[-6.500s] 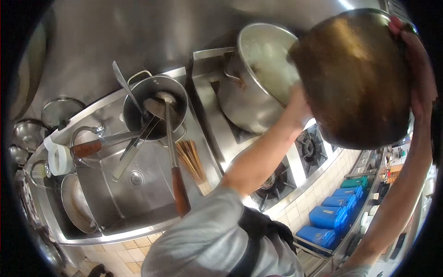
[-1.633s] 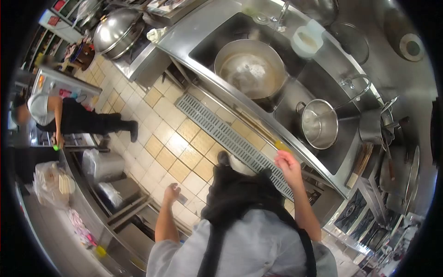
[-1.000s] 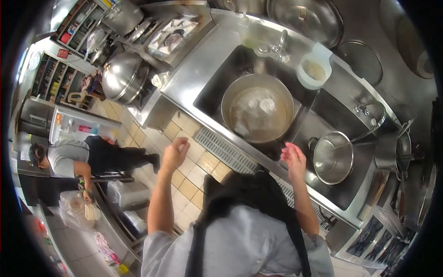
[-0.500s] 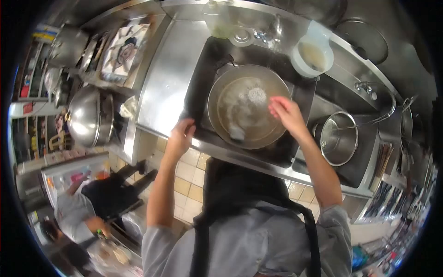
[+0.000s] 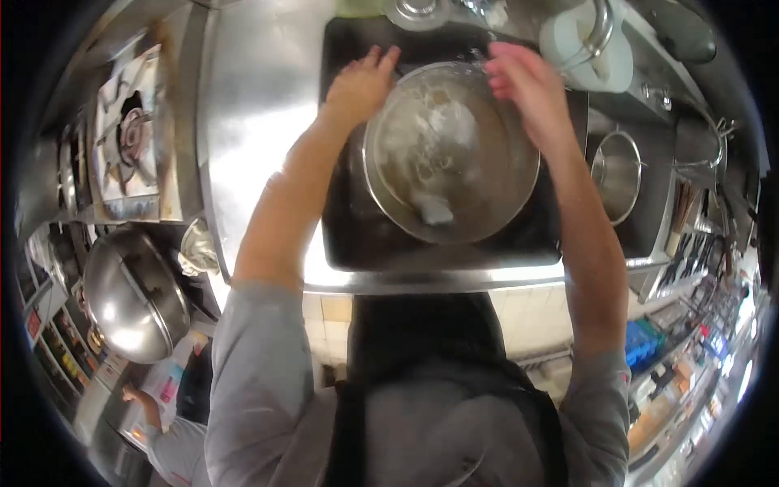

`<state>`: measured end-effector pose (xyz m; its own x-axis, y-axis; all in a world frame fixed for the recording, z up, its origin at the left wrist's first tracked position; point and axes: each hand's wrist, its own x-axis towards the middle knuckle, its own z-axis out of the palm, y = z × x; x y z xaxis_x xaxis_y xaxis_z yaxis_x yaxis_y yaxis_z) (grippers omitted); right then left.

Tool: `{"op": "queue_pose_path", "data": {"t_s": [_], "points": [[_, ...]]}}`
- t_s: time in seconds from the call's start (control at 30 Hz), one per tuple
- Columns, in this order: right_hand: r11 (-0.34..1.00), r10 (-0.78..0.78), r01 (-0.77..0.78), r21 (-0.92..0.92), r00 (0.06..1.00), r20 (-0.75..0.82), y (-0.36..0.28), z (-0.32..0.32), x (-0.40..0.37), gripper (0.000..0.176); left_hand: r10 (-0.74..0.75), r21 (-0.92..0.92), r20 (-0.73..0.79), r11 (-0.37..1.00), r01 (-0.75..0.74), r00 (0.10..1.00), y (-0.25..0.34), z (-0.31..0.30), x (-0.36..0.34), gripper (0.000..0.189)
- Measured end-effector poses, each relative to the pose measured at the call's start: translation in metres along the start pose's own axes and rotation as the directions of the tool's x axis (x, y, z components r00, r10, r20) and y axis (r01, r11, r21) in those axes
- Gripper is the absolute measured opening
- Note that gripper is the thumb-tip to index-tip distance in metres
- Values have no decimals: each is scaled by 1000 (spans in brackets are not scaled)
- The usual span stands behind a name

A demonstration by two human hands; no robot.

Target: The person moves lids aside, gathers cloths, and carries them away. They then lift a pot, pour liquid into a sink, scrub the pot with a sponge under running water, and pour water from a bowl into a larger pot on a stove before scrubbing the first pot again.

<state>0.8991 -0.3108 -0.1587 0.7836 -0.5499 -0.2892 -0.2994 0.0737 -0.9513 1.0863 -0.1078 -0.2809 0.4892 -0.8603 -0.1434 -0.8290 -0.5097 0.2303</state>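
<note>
A large round metal pan (image 5: 389, 191) of cloudy water sits in the dark sink basin (image 5: 345, 243). Whitish foam (image 5: 446, 122) floats on the water, and a small pale block-like thing (image 5: 434, 211) shows near the front of the pan. My left hand (image 5: 363, 85) reaches to the pan's upper left side, fingers stretched and slightly apart beside the rim. At the upper right rim, my right hand (image 5: 523, 81) hovers with loosely bent, parted fingers and nothing visible in them.
Behind my right hand are a pale plastic jug (image 5: 613, 61) and a curved faucet (image 5: 600, 28). A metal pot (image 5: 617, 174) stands in the right basin. Left lie a steel counter (image 5: 243, 122), a gas burner (image 5: 130, 134) and a domed steel vessel (image 5: 134, 296). Another person (image 5: 182, 446) is at lower left.
My left hand has moved from the sink's front edge up to the pan's far left side. My right hand has moved forward along the rim. The view has shifted and turned.
</note>
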Motion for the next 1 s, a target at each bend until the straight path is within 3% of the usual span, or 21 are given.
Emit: {"op": "queue_pose_path", "data": {"t_s": [0.03,0.07,0.13,0.23,0.33,0.37,0.47,0.57,0.67,0.77,0.87,0.97,1.0], "points": [[999,32,-31,-31,999,33,17,7,-5,30,-73,-57,16,996,74,997,-2,10,5,63],[975,81,-65,-211,995,66,42,15,-14,32,-66,-150,-43,987,59,997,-8,20,7,58],[821,35,76,-566,982,183,102,29,-39,36,-168,-249,54,952,177,984,-2,5,11,53],[747,281,41,-664,885,371,175,45,-69,45,-192,-291,-40,941,172,981,-5,16,24,49],[777,380,-28,-629,818,432,226,52,-88,54,-246,-388,-121,904,182,962,-4,31,34,50],[735,399,32,-677,787,471,245,49,-92,59,-240,-342,-215,926,157,947,-11,52,40,50],[603,573,53,-796,666,478,292,41,-108,59,-212,-331,-165,932,149,963,-8,43,41,50],[590,683,-1,-807,533,499,278,45,-106,59,-206,-363,-195,923,124,959,-4,36,40,44],[584,679,68,-809,506,532,297,46,-111,56,-224,-368,-170,918,149,960,-3,30,42,41],[684,631,23,-729,482,608,300,26,-119,58,-253,-349,-120,916,198,960,-4,27,42,41],[717,685,-264,-646,438,582,248,21,-122,60,-257,-340,-82,915,216,963,0,27,43,41],[812,579,-254,-526,472,665,204,73,-114,61,-249,-350,-115,916,196,962,3,23,39,42],[920,387,-225,-321,655,649,218,103,-116,54,-242,-353,-128,918,184,962,3,24,39,42]]}}
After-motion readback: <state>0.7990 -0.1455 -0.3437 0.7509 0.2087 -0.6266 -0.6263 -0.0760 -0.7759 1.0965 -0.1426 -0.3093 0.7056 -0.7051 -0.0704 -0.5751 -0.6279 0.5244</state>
